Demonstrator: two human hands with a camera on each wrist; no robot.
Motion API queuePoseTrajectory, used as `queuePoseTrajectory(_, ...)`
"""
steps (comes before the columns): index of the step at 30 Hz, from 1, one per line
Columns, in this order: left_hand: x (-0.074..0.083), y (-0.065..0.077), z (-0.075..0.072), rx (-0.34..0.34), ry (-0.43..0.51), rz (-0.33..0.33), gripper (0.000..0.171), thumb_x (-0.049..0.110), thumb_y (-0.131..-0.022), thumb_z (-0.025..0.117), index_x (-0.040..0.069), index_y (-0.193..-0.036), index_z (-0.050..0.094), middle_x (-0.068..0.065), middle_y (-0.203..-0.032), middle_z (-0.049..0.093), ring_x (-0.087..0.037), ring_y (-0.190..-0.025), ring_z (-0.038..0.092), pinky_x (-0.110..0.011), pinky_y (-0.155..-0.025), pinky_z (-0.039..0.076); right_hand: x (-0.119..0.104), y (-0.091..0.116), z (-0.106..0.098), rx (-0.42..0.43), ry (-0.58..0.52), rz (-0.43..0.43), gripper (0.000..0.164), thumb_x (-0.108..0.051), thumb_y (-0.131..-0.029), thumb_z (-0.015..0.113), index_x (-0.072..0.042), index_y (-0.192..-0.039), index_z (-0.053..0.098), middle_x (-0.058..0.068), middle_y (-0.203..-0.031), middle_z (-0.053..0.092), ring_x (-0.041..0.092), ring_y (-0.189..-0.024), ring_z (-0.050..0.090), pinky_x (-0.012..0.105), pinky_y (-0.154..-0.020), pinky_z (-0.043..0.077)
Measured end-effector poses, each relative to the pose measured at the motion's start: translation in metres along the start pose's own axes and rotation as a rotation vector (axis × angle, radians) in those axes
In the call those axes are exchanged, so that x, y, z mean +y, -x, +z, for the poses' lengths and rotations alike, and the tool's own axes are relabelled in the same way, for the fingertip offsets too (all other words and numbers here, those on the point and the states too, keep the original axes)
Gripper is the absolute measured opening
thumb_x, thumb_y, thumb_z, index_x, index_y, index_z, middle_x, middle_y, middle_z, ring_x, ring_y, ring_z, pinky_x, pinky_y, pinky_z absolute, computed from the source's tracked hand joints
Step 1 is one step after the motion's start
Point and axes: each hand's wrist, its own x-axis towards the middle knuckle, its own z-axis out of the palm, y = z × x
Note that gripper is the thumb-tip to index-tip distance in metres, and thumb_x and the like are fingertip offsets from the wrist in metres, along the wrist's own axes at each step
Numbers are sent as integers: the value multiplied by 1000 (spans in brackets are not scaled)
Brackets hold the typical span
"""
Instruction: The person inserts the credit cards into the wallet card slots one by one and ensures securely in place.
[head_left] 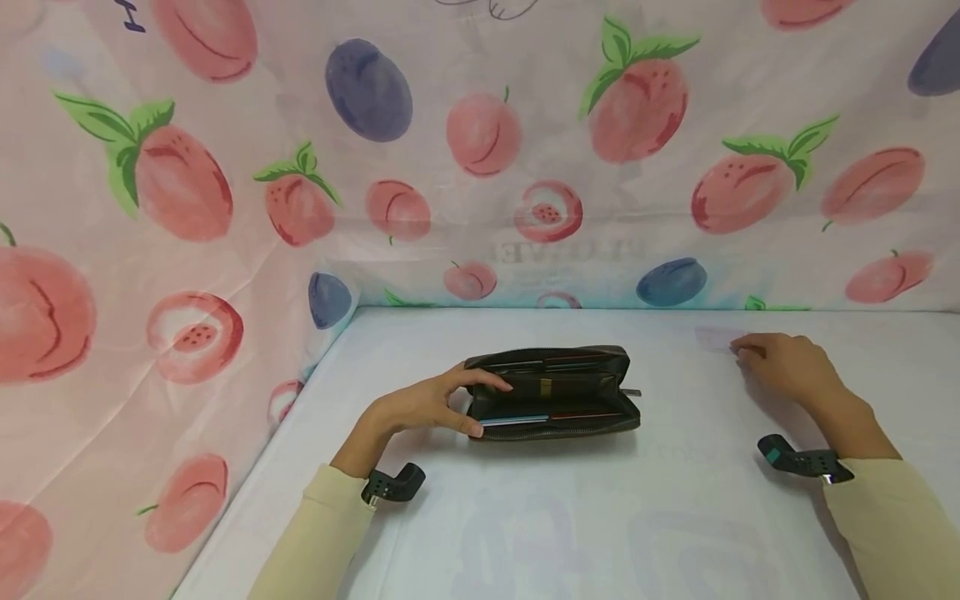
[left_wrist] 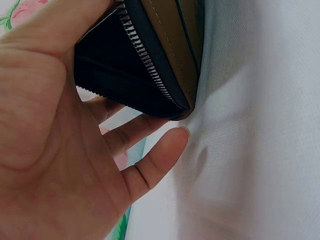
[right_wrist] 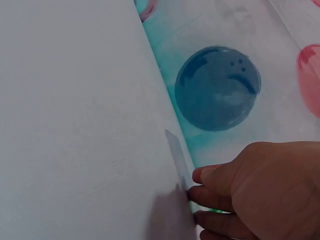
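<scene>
A dark zip-around wallet (head_left: 555, 421) stands spread on the white table in the head view, its mouth facing up. Cards (head_left: 513, 421) show in its slots, and a zipper pull (head_left: 632, 392) sticks out at its right end. My left hand (head_left: 423, 404) grips the wallet's left end, one finger reaching over into the opening and the thumb at the front edge. The left wrist view shows the zipper teeth (left_wrist: 145, 57) close to the palm. Far to the right, my right hand (head_left: 795, 367) has its fingertips down at a pale purple flat patch (head_left: 712, 337) on the table.
A fruit-print cloth (head_left: 487, 233) hangs behind the table and along its left side. White cloth (head_left: 600, 500) covers the tabletop, with faint marks showing on it. Each wrist wears a black camera band (head_left: 806, 460).
</scene>
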Motion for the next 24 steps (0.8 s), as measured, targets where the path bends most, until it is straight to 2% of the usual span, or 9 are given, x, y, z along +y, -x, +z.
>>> queuePoseTrajectory(12, 0, 0, 0, -3, 6, 2, 58, 33, -80, 78, 42, -131, 53, 14, -149, 30, -16, -143, -9, -60, -106, 14, -20, -1, -16, -175, 56, -39, 33, -11, -96, 53, 5, -124, 59, 37, -121, 51, 58, -108, 45, 66, -83, 37)
queuePoseTrajectory(16, 0, 0, 0, -3, 6, 3, 58, 33, -80, 78, 41, -132, 53, 14, -148, 30, -16, -143, -9, -60, -106, 14, -25, -2, -19, -204, 57, -55, 34, -12, -95, 55, 5, -124, 58, 36, -117, 55, 56, -106, 48, 64, -79, 40)
queuePoseTrajectory(19, 0, -1, 0, -4, 3, 3, 57, 33, -80, 78, 43, -131, 53, 14, -148, 31, -16, -143, -8, -59, -106, 14, -25, -2, -20, -164, 2, -63, 35, -13, -94, 56, 5, -124, 58, 33, -112, 59, 52, -101, 55, 60, -76, 44)
queuePoseTrajectory(24, 0, -1, 0, -5, -1, 6, 57, 33, -81, 78, 43, -130, 53, 13, -149, 29, -16, -143, -5, -59, -106, 15, -11, 1, -17, 30, -111, -76, 35, -17, -94, 61, 3, -122, 59, 31, -109, 62, 50, -102, 55, 61, -80, 40)
